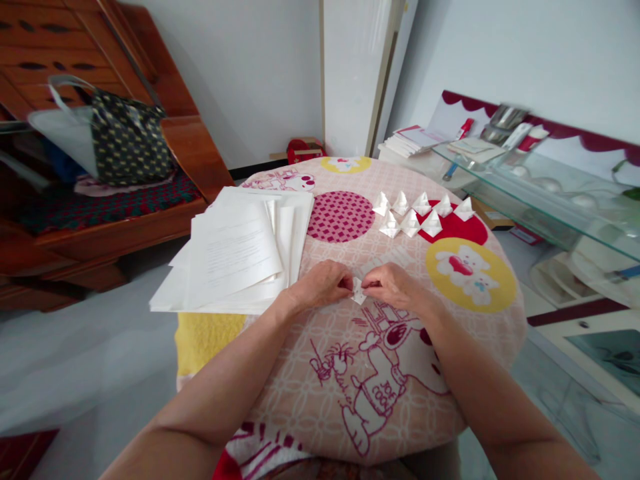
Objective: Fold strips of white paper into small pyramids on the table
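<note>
Both my hands meet over the middle of a round table covered with a pink cartoon-print cloth (350, 373). My left hand (324, 285) and my right hand (395, 287) are closed, each pinching one side of a small folded white paper piece (358, 292) that rests just above the cloth. Most of the piece is hidden by my fingers. Several finished folded white paper shapes (423, 212) lie in two short rows at the far right of the table.
A stack of white paper sheets (240, 250) lies on the table's left side, overhanging its edge. A wooden bench (150, 213) with a dotted bag (127, 137) stands at left. A glass shelf (545, 193) with small items runs along the right.
</note>
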